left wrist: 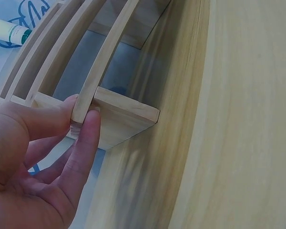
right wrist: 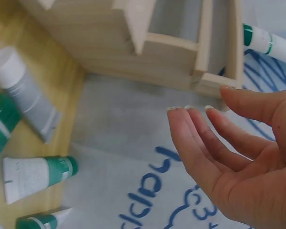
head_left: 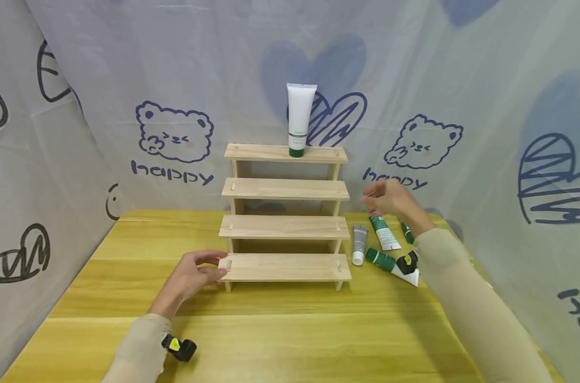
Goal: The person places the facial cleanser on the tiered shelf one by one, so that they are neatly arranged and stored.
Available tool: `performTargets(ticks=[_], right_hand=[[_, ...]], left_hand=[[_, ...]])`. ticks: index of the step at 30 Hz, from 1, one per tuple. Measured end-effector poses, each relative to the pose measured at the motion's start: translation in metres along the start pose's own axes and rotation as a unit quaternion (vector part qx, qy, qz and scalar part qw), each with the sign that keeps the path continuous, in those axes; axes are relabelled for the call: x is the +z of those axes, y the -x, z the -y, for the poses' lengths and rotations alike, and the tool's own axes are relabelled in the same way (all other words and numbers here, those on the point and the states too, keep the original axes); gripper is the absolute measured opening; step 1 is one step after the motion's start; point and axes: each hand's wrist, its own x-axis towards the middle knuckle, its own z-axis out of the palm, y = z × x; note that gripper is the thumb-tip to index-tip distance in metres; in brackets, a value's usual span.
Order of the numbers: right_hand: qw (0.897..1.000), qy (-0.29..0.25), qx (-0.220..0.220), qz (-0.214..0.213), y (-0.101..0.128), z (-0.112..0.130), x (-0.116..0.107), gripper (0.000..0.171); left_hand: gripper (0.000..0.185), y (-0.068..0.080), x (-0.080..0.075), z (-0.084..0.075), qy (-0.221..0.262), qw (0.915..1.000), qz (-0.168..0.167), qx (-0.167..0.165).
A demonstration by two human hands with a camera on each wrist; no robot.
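Note:
A four-tier stepped wooden shelf (head_left: 285, 229) stands on the yellow table (head_left: 271, 340). A white tube with a green cap (head_left: 298, 119) stands upright on its top tier. My left hand (head_left: 217, 268) pinches the left end of the bottom tier; the left wrist view shows thumb and finger of that left hand (left wrist: 83, 113) on the board's end (left wrist: 126, 114). My right hand (head_left: 370, 196) hovers open to the right of the shelf, above several tubes; in the right wrist view the right hand (right wrist: 202, 112) has straight fingers and holds nothing.
Beside the shelf's right side lie a grey tube (head_left: 359, 243), a white and green tube (head_left: 384, 233), a small green tube (head_left: 406, 232) and another green-capped tube (head_left: 389, 263). A printed cloth backdrop (head_left: 175, 133) closes in the table on three sides.

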Motion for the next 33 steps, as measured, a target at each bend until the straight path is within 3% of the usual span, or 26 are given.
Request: performTargets(ticks=[10,18,33], right_hand=[[0.999,0.022,0.013,0.033,-0.003,-0.035,0.014,0.033],[0.998,0.051,0.013,0.035,-0.01,-0.057,0.031,0.028],[0.99,0.106,0.08,0.036,-0.031,-0.09,0.052,0.025]], left_hand=[[0.044,0.0,0.0,-0.001,0.002,1.0,-0.001,-0.003],[0.044,0.001,0.0,-0.001,-0.001,1.0,-0.005,-0.006],[0.044,0.001,0.001,-0.001,0.005,0.9999,-0.005,-0.008]])
